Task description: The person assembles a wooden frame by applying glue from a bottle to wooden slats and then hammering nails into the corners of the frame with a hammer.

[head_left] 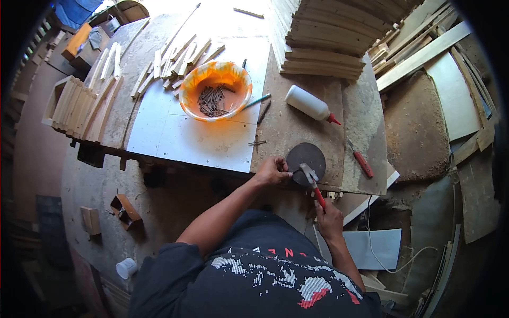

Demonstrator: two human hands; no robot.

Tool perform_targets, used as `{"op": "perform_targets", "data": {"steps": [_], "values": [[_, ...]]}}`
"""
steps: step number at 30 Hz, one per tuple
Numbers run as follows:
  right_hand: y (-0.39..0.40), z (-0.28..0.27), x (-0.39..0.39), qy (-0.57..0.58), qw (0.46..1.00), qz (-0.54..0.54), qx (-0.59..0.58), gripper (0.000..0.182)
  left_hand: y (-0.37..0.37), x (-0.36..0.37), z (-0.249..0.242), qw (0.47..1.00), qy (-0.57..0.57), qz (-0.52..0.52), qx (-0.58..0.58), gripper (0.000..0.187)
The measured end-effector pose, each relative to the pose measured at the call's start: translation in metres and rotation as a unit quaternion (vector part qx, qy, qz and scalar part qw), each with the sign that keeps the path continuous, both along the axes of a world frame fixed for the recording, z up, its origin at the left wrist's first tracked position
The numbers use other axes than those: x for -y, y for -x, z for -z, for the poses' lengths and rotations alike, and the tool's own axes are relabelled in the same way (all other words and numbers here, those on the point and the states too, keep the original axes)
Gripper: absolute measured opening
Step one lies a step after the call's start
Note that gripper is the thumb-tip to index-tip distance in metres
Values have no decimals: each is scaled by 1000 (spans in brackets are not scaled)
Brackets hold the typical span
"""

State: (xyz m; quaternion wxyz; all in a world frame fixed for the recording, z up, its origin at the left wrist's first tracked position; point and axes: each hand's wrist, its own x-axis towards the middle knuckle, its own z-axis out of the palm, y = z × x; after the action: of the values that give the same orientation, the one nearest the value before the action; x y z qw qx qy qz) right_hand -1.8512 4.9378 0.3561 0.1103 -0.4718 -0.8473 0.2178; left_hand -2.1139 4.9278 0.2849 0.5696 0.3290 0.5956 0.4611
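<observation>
My right hand grips the red handle of a hammer, whose metal head rests over a dark round metal disc at the near edge of the workbench. At the disc's left edge, the fingers of my left hand are pinched together, seemingly on something small that I cannot make out. Two loose nails lie just beyond the disc. An orange bowl farther back holds several nails.
A white glue bottle with red tip lies behind the disc. A red-handled tool lies to the right. Short wood strips and stacked slats fill the back; a wooden frame sits left. Scrap boards cover the floor at right.
</observation>
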Motion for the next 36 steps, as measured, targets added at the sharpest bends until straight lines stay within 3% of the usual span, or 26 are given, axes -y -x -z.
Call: {"op": "perform_targets", "data": {"steps": [4, 7, 11, 15, 20, 21, 27, 33, 36], "values": [[0, -3, 4, 40, 993, 46, -99, 29, 0, 4, -3, 998, -54, -16, -38, 18], [2, 0, 2, 41, 988, 64, -133, 30, 21, 11, -26, 991, -59, -98, -74, 16], [4, 12, 3, 56, 985, 80, -141, 32, 58, 14, -22, 904, -116, -210, -354, 13], [12, 20, 3, 69, 984, 83, -143, 32, 81, 18, -34, 851, -120, -132, -494, 16], [24, 29, -1, 66, 982, 92, -151, 34, 136, 12, -67, 836, -138, -210, -487, 18], [26, 30, -2, 61, 982, 95, -149, 34, 160, 9, -59, 810, -160, -238, -512, 17], [35, 35, -1, 37, 980, 121, -154, 35, 268, -4, -64, 837, -49, -278, -468, 14], [37, 38, 1, 80, 981, 132, -115, 33, 283, -37, -58, 848, 208, -108, -475, 29], [34, 43, 1, 74, 983, 134, -103, 33, 277, -47, -50, 838, 227, -161, -469, 30]]}}
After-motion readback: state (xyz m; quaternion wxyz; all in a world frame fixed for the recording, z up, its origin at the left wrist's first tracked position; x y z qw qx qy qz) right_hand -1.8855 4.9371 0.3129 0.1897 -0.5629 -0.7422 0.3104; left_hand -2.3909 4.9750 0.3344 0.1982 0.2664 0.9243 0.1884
